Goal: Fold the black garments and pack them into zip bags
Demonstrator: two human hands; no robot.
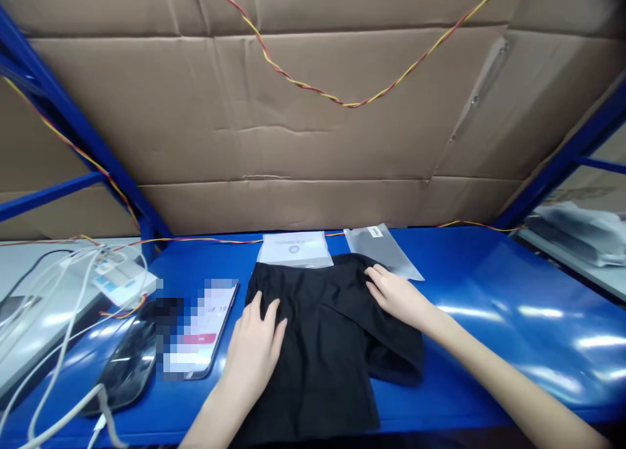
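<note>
A black garment (313, 351), which looks like a pair of shorts, lies on the blue table with its waist edge at the far side. Its left part is spread flat, while the right part is bunched and turned outward in a fold. My left hand (257, 341) rests on the garment's left side, fingers apart and lying on the cloth. At the upper right of the garment, my right hand (391, 292) has its fingers curled on the fabric, seemingly pinching it; the thumb's grip is partly hidden.
Behind the garment lie a white printed packet (293, 248) and a clear plastic bag (386, 250). To the left are a phone (205, 338), a dark glossy object (130, 364) and white cables (73, 312). Cardboard (313, 136) backs the blue table (469, 345); bagged items (581, 234) sit far right.
</note>
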